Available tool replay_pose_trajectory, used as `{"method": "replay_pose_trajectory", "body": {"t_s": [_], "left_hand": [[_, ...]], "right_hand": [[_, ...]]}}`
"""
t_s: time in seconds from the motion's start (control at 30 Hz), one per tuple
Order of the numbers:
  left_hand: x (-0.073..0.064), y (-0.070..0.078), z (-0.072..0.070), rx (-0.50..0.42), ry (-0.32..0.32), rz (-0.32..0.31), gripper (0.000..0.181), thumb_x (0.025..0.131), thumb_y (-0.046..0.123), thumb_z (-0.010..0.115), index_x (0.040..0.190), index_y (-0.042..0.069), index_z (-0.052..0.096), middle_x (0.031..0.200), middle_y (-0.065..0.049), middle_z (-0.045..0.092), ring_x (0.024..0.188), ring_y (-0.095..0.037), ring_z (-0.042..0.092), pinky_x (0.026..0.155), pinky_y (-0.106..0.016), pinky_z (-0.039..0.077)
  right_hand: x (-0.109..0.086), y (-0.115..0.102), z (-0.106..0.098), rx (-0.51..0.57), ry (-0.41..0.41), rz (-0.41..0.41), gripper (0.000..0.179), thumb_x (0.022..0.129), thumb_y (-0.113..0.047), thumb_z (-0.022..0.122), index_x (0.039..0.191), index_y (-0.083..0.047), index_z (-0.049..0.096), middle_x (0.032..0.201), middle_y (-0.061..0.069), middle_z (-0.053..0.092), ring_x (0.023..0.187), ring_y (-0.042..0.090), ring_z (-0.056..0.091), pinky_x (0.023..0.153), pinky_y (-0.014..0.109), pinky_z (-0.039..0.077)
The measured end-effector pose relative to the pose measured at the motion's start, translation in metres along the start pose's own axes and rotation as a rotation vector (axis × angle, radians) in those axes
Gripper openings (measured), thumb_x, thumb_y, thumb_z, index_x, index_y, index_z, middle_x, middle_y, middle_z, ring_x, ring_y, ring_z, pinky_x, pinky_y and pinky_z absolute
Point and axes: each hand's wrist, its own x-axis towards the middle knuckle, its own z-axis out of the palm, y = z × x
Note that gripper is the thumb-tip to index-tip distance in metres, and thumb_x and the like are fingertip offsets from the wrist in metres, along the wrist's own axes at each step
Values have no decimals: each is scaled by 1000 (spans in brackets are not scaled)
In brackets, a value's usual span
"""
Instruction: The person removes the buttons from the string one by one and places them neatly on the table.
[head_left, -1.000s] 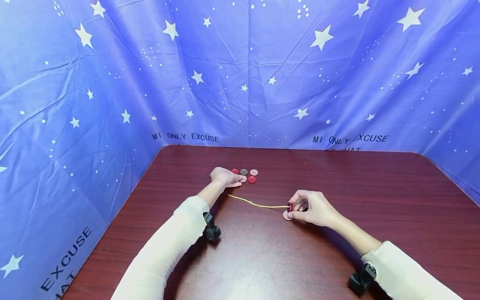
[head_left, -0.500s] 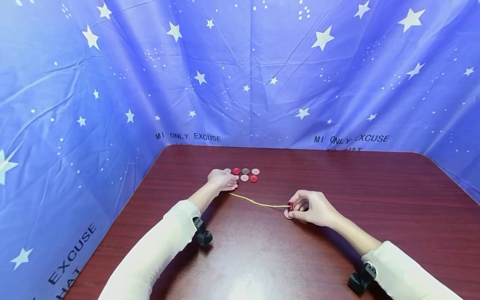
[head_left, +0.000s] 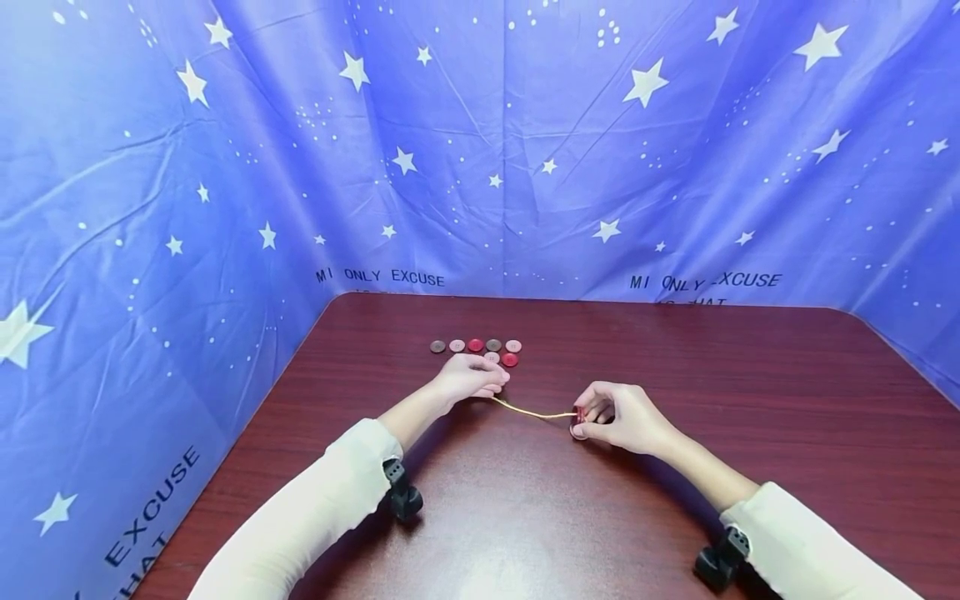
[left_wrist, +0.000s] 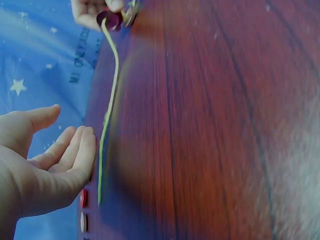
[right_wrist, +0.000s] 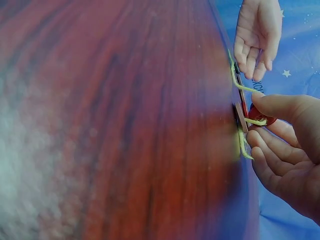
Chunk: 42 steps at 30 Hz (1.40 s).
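Note:
In the head view my right hand pinches a red button between thumb and fingers. A yellow cord passes through it, and a pale button also hangs on the cord, close against the red one. The cord's long free part runs left along the table towards my left hand. That hand is held just above the table with fingers loosely extended, nothing between them. In the left wrist view its thumb stands apart from the fingers, and the cord lies beside the fingertips without visible contact.
At the back of the dark wooden table lie several loose buttons in two rows: brown, pink and red ones. My left hand is just in front of them. A blue starry curtain surrounds the table.
My left hand has drawn back from the buttons, first leftwards, then right and nearer to the cord. Pink and brown buttons at the row's left end are now uncovered. My right hand barely moved.

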Motion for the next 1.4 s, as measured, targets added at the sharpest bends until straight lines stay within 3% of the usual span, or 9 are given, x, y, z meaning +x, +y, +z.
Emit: {"method": "replay_pose_trajectory", "body": {"t_s": [0.17, 0.33, 0.6, 0.9, 0.97, 1.13, 1.4], "left_hand": [[-4, 3, 11, 62, -60, 24, 26, 87, 12, 69, 107, -4, 70, 105, -18, 73, 89, -18, 72, 81, -28, 59], [-6, 4, 22, 69, -124, 17, 26, 88, 13, 68, 107, -5, 69, 105, -18, 73, 87, -13, 70, 82, -26, 59], [-11, 5, 39, -4, -212, -17, 25, 87, 9, 68, 107, -7, 67, 109, -21, 71, 90, -15, 70, 84, -29, 59], [-15, 4, 49, -67, -281, -39, 26, 91, 7, 63, 110, -9, 64, 110, -24, 70, 78, -11, 68, 84, -33, 59], [-15, 4, 51, -75, -297, -39, 26, 91, 6, 62, 111, -10, 63, 103, -21, 71, 77, -10, 66, 85, -34, 59], [-16, 3, 56, -95, -297, -59, 26, 90, 6, 63, 110, -11, 63, 82, -5, 68, 75, -10, 65, 85, -32, 59], [-17, 3, 61, -100, -290, -66, 26, 89, 7, 65, 108, -11, 65, 85, -7, 71, 74, -9, 64, 83, -32, 59]], "right_hand": [[0, -1, 1, 2, 1, -9, 28, 71, -12, 84, 91, -5, 65, 73, -1, 70, 67, -1, 61, 60, 21, 55], [1, -2, 2, 5, 4, -22, 28, 71, -10, 83, 92, -4, 65, 73, -1, 69, 67, -1, 61, 60, 21, 55], [3, -5, 3, 8, 8, -29, 27, 71, -7, 82, 91, -3, 65, 72, 0, 68, 66, -1, 61, 59, 22, 54], [4, -5, 5, -20, 10, -36, 26, 72, -10, 82, 93, -7, 65, 73, -3, 67, 66, -1, 60, 60, 21, 54], [4, -5, 6, -22, 12, -42, 26, 72, -10, 82, 93, -7, 66, 73, -3, 67, 66, -1, 60, 60, 21, 54], [6, -6, 8, -37, 20, -52, 27, 72, -9, 82, 93, -9, 66, 72, -3, 66, 65, -2, 59, 59, 22, 53], [8, -6, 11, -41, 41, -96, 28, 71, -7, 82, 94, -8, 66, 72, -3, 67, 65, -2, 59, 57, 21, 52]]}}
